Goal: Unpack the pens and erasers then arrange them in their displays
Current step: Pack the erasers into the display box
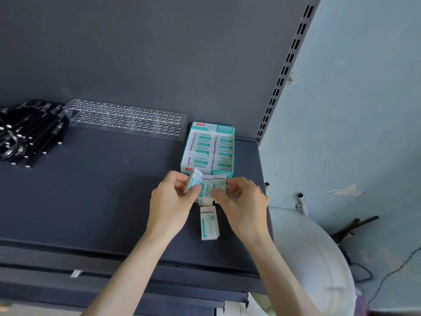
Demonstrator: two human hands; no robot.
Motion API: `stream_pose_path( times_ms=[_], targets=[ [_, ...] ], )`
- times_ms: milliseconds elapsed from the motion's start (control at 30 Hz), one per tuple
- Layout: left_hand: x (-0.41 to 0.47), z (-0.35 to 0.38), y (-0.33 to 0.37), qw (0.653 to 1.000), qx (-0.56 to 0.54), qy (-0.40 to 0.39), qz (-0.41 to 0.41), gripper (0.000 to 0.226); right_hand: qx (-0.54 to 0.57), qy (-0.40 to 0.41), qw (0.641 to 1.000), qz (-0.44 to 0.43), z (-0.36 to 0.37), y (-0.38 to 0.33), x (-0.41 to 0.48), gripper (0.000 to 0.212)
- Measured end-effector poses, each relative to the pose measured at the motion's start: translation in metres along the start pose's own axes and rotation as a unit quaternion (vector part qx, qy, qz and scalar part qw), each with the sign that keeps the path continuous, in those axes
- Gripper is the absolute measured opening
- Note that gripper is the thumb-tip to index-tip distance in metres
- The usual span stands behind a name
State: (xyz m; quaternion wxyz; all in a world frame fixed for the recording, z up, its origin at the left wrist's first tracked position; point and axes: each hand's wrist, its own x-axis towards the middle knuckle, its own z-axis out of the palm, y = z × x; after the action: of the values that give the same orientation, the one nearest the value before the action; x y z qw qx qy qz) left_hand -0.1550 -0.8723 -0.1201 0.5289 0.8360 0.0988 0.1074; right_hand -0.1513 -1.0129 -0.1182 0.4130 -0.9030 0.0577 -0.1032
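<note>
A teal and white display box point(208, 148) full of wrapped erasers stands on the dark shelf point(91, 190), near its right end. Just in front of it, my left hand point(173, 199) and my right hand point(241, 201) pinch a small row of erasers point(208, 188) between them. The leftmost eraser of the row tilts up under my left fingers. One more eraser point(209, 223) lies flat on the shelf below my hands. A heap of black pens point(27, 131) lies at the far left, beside a clear acrylic pen holder point(127, 119) with rows of holes.
The shelf's grey back panel point(159, 53) rises behind everything. A slotted upright point(284, 71) marks the shelf's right edge. A white round object point(307, 258) and cables sit on the floor to the right. Another shelf edge point(114, 288) lies below.
</note>
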Motion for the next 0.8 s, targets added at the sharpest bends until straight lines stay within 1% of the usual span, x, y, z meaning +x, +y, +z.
stream_pose_path(
  times_ms=[67, 167, 267, 333, 400, 433, 500, 567, 600, 633, 700, 800],
  targets=[
    [-0.001, 0.000, -0.001, 1.000, 0.005, 0.005, 0.006, 0.014, 0.037, -0.007, 0.999, 0.007, 0.001, -0.003, -0.002, 0.017],
    [-0.003, 0.000, -0.001, 1.000, -0.004, 0.016, 0.014, 0.014, 0.072, -0.001, 0.997, 0.018, 0.001, -0.006, -0.004, 0.019],
    [-0.004, 0.000, -0.001, 0.999, -0.029, 0.027, 0.025, 0.013, 0.151, 0.016, 0.988, 0.032, -0.003, -0.003, -0.003, 0.015],
    [-0.003, -0.002, -0.002, 0.998, -0.055, 0.022, 0.029, 0.013, 0.211, 0.013, 0.977, 0.025, -0.006, -0.002, 0.000, 0.015],
    [-0.001, -0.007, -0.001, 0.994, -0.104, 0.003, 0.042, 0.013, 0.243, -0.001, 0.970, 0.005, -0.009, -0.004, 0.006, 0.010],
    [0.000, -0.009, 0.001, 0.990, -0.133, -0.007, 0.053, 0.012, 0.247, -0.009, 0.969, -0.007, -0.010, -0.007, 0.009, 0.008],
    [0.005, -0.013, 0.006, 0.980, -0.187, -0.028, 0.062, 0.010, 0.249, -0.034, 0.967, -0.029, -0.011, -0.011, 0.016, 0.015],
    [0.013, -0.016, 0.012, 0.969, -0.241, -0.049, 0.030, 0.007, 0.254, -0.070, 0.964, -0.050, -0.011, -0.018, 0.022, 0.019],
    [0.019, -0.017, 0.014, 0.962, -0.263, -0.066, 0.006, 0.008, 0.252, -0.081, 0.962, -0.060, -0.010, -0.021, 0.025, 0.019],
    [0.025, -0.018, 0.015, 0.957, -0.276, -0.088, -0.014, 0.015, 0.241, -0.083, 0.964, -0.072, -0.008, -0.023, 0.027, 0.019],
    [0.039, -0.022, 0.016, 0.954, -0.265, -0.138, -0.033, 0.027, 0.208, -0.067, 0.971, -0.099, -0.003, -0.027, 0.033, 0.022],
    [0.058, -0.029, 0.013, 0.955, -0.248, -0.160, -0.035, 0.020, 0.211, -0.055, 0.967, -0.131, 0.006, -0.035, 0.041, 0.031]
  ],
)
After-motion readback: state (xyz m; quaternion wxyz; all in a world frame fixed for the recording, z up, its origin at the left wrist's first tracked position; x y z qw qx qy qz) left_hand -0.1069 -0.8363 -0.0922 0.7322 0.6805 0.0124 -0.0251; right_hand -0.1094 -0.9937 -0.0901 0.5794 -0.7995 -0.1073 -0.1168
